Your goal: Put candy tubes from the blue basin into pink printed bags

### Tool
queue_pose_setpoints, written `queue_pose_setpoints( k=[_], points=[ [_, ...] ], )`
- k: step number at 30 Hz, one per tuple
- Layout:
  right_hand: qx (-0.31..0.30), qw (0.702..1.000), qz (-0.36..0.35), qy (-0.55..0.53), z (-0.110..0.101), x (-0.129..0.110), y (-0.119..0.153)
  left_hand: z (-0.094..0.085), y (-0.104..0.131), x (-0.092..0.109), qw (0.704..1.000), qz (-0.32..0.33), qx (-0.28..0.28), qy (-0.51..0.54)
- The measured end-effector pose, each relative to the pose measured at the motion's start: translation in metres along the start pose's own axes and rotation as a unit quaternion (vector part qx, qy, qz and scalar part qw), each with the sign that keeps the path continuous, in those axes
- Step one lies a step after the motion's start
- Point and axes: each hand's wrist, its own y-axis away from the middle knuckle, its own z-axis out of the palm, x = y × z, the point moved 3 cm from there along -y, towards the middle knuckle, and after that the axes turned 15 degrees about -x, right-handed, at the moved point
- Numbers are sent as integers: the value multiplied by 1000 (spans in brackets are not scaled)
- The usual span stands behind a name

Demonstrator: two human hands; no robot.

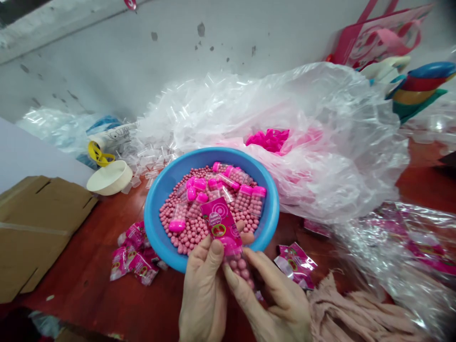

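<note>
My left hand (204, 280) pinches a pink printed sleeve (221, 223) between thumb and fingers. At the sleeve's lower end is a small clear container (240, 267) of pink balls, gripped by the closed fingers of my right hand (272, 294). How far the container reaches inside the sleeve is hidden. Just beyond both hands, a blue basin (153, 237) holds loose pink balls (190, 237). Several filled clear containers with pink caps (245, 197) lie on top of them.
Pink printed packets (133, 254) lie left of the basin, with another pink printed packet (295, 263) to its right. Behind is a big clear plastic bag (342, 118) with pink caps (269, 140). A white bowl (109, 178), cardboard (42, 228) and a beige cloth (356, 313) lie around.
</note>
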Motion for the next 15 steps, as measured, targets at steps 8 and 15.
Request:
queue_pose_setpoints(
  k=[8, 15],
  points=[
    [47, 984, 120, -125, 11, 5, 7, 4, 7, -1, 1000, 0, 31, -3],
    [112, 978, 85, -155, 14, -3, 12, 5, 20, -4, 996, -14, 87, 15]
  ],
)
